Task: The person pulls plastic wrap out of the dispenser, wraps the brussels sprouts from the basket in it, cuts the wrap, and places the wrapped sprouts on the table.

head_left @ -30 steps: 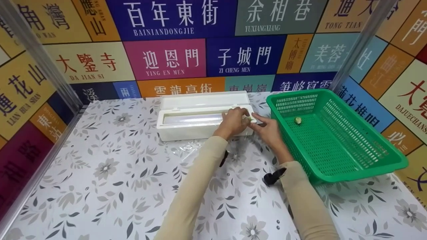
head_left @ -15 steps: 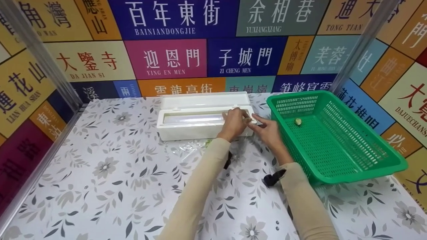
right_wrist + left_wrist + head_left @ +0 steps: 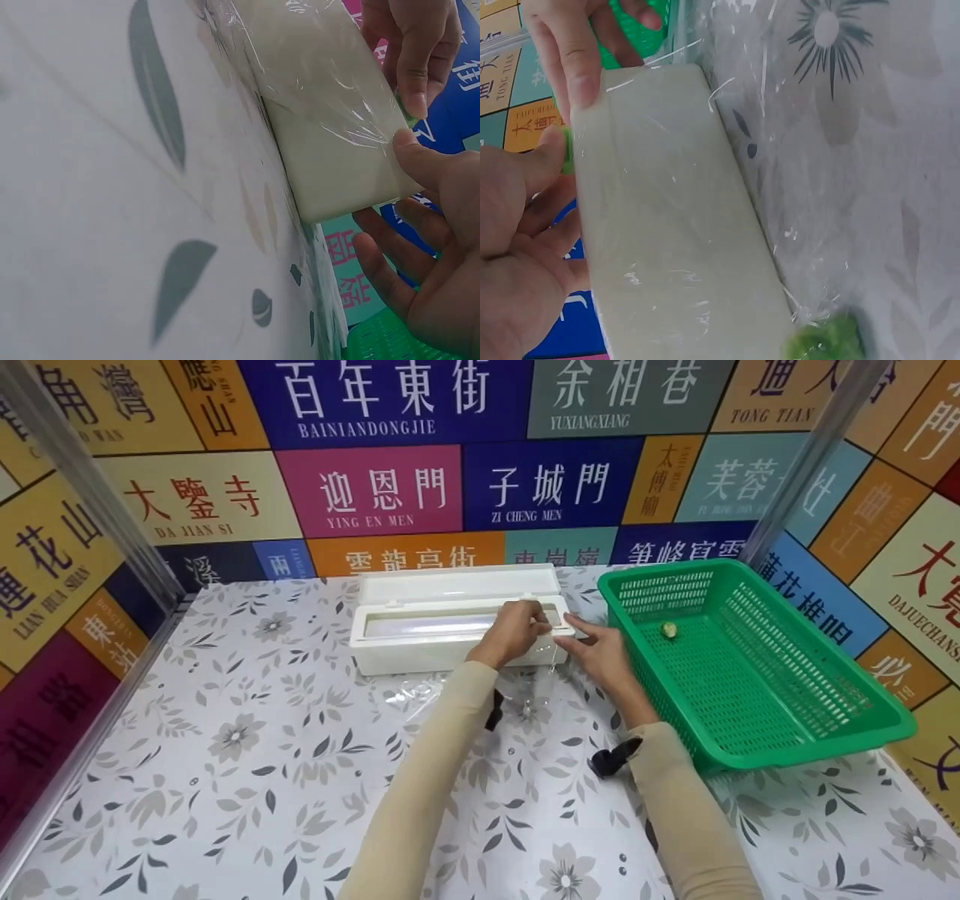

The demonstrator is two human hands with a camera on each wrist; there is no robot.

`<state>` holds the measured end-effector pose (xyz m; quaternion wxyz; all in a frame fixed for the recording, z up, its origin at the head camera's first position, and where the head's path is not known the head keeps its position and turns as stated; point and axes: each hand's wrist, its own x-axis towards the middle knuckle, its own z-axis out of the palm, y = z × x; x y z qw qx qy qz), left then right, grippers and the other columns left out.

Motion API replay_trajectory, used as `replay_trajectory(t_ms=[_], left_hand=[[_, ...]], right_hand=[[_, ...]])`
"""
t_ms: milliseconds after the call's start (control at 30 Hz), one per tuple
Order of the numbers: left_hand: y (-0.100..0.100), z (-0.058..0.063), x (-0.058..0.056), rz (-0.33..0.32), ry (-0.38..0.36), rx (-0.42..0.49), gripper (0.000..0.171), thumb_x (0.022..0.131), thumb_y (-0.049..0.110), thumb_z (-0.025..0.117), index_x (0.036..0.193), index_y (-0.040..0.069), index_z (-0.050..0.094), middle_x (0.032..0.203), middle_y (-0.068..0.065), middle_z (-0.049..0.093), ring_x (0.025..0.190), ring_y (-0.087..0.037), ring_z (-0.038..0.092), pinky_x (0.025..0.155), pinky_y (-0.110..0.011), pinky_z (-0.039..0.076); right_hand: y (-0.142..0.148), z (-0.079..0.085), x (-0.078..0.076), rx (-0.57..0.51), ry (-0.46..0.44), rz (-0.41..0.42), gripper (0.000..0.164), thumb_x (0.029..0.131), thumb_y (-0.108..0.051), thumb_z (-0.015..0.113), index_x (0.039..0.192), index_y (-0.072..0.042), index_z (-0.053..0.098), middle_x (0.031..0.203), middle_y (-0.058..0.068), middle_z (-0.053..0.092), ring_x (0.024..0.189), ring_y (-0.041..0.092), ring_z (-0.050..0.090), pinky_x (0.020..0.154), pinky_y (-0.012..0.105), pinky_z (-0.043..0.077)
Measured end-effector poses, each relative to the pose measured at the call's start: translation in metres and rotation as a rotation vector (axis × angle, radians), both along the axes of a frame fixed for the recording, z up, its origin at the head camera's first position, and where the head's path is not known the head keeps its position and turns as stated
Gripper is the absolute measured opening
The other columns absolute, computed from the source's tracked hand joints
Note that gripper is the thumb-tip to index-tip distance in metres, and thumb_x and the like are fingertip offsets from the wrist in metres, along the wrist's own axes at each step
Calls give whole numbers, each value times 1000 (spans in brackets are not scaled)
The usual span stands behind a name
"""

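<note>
Much hidden behind the left hand (image 3: 514, 631): fingers curled at a green bit (image 3: 568, 151), pinched or merely touched, cannot tell. Green lump (image 3: 829, 341) cut off below in the left wrist view. White box (image 3: 409, 657) towards the back of the table (image 3: 187, 840), lid (image 3: 461, 583) tipped back, long axis left to right, roll (image 3: 424, 625) inside lying likewise. Right hand (image 3: 600, 654) gripping its right end, just beside the basket (image 3: 810, 754). Clear film (image 3: 322, 90) draped over the front; table stretching leftward.

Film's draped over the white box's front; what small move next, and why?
I'd probably slide the green tab left along the box to try cutting the film: the left hand appears to pinch it near the right end, the right hand holds that end, and film drapes over the front.
</note>
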<state>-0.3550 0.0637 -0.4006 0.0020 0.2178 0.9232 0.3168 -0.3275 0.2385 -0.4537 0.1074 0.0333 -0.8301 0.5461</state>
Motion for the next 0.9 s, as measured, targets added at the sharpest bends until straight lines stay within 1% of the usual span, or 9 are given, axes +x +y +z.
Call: replay_trajectory(t_ms=[67,133,267,367,467,600,767,833,900], left_hand=[[-2,1,-1,-18,-11,10,15,99,15,64,104,4,72,110,-9,74,103,-19,66,92,-31,56],[-4,2,-2,-20,-28,15,16,98,14,65,107,4,73,115,-8,73,110,-20,66,98,-31,55],[-7,4,-1,12,-45,9,20,96,16,68,112,6,74,123,-7,71,124,-20,62,110,-32,49],[-8,4,0,20,-46,-6,19,96,16,68,111,7,74,124,-6,71,123,-20,62,109,-32,49],[-10,5,-1,-15,-32,-27,18,97,13,65,111,5,72,121,-9,71,120,-22,63,107,-32,51],[-18,7,-3,-50,-32,-41,18,97,12,64,111,3,72,120,-11,71,119,-23,63,107,-33,51],[-31,6,-6,-55,-51,-4,19,95,14,68,108,1,73,118,-13,72,115,-26,64,102,-35,53],[-36,6,-7,-71,-48,15,19,94,14,69,107,0,73,116,-14,72,114,-27,65,102,-36,53],[-39,5,-8,-91,-39,16,19,94,14,69,105,-1,73,113,-15,73,112,-28,65,101,-37,54]], right_hand=[[0,0,0,23,-6,-7,47,88,-18,77,133,-12,63,143,10,58,85,2,69,59,11,49],[0,0,0,36,-13,-13,48,88,-19,77,133,-13,63,143,9,58,90,10,71,61,10,49],[-1,1,1,47,-19,-19,48,88,-21,78,134,-14,63,144,8,57,97,19,72,61,11,49],[-1,2,1,32,-22,-18,48,88,-21,78,133,-14,63,144,8,57,91,13,71,58,12,48],[-1,3,1,9,-38,-17,48,87,-21,78,133,-14,63,136,14,63,72,5,67,52,14,46],[0,5,1,-18,-65,-24,48,87,-20,79,132,-14,64,126,19,68,55,5,58,45,15,42],[0,4,0,-2,-51,-32,47,87,-19,79,131,-12,64,139,13,60,58,2,55,48,14,40],[0,4,0,-4,-52,-33,48,87,-19,79,131,-12,64,140,13,59,59,2,54,49,14,40],[-1,3,0,-12,-54,-34,48,86,-19,79,132,-11,64,135,17,62,59,1,54,49,14,40]])
